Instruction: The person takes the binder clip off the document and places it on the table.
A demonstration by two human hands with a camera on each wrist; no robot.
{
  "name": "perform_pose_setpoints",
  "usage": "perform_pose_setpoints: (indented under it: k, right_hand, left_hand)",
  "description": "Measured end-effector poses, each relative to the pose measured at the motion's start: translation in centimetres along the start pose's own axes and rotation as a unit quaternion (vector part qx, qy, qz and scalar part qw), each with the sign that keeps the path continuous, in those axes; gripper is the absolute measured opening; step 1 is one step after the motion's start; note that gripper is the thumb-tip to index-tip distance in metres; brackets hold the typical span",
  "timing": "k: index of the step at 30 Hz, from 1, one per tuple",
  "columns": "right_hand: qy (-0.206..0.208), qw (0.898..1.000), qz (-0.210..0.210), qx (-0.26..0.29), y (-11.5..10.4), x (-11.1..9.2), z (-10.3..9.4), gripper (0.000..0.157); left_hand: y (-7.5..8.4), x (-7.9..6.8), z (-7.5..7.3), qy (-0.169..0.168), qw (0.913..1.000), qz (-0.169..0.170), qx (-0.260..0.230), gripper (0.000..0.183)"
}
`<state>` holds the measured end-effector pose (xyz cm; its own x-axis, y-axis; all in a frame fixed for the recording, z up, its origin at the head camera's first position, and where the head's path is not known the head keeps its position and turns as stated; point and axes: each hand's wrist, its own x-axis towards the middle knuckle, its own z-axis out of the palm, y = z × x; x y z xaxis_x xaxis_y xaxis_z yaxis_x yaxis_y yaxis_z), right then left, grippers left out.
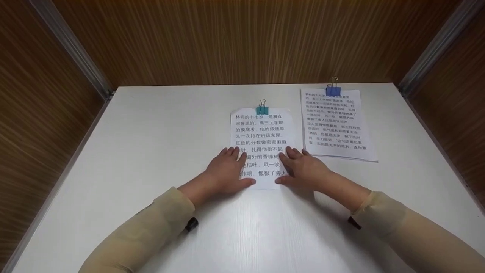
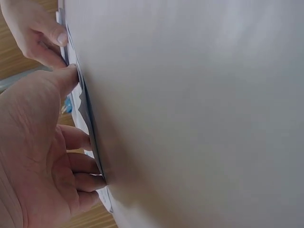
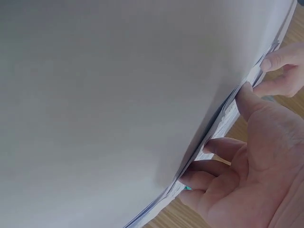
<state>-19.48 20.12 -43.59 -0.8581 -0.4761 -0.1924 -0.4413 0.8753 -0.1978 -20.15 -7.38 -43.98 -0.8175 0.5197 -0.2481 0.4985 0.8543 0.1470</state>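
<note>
A stack of printed paper point(image 1: 261, 131) lies on the table, with a teal binder clip point(image 1: 262, 110) at its top edge. My left hand point(image 1: 226, 172) rests along the stack's lower left side, fingers extended, thumb near the bottom edge. On the opposite side my right hand point(image 1: 306, 170) lies the same way, its thumb pointing toward the left one. In the left wrist view, the left fingertips point(image 2: 97, 181) touch the paper, whose edge lifts slightly in a wavy line. The right wrist view has the right fingertips point(image 3: 187, 176) against the sheets close to the tabletop.
A second printed stack point(image 1: 335, 125) with a blue binder clip point(image 1: 333, 91) lies to the right, close to my right fingers. Wood-grain panels point(image 1: 242, 41) wall the white table point(image 1: 151, 121) at the back and both sides.
</note>
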Motion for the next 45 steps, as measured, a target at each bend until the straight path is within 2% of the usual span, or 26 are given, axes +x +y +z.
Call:
perform_pose_setpoints:
  k: [5, 11, 24, 34, 45]
  right_hand:
    - [0.009, 1.0, -0.004, 0.009, -0.6, -0.8, 0.2, 0.088]
    - [0.02, 1.0, -0.016, -0.006, -1.0, -1.9, 0.7, 0.088]
    - [0.031, 0.999, -0.024, 0.002, -2.5, -4.7, 1.8, 0.084]
    - [0.046, 0.999, -0.03, -0.002, -3.1, -5.7, 2.2, 0.084]
    - [0.048, 0.998, -0.034, -0.01, -3.8, -6.9, 2.7, 0.084]
  left_hand:
    - [0.5, -1.0, 0.0, 0.002, 1.0, 0.005, 0.001, 0.096]
    - [1.3, -2.0, 0.3, 0.002, 1.0, 0.008, 0.005, 0.096]
    - [2.6, -4.7, 1.6, 0.015, 0.9996, 0.022, 0.001, 0.094]
    - [3.0, -5.9, 1.8, 0.031, 0.9989, 0.034, 0.006, 0.093]
    - [3.7, -6.9, 2.1, 0.015, 0.9993, 0.03, 0.014, 0.096]
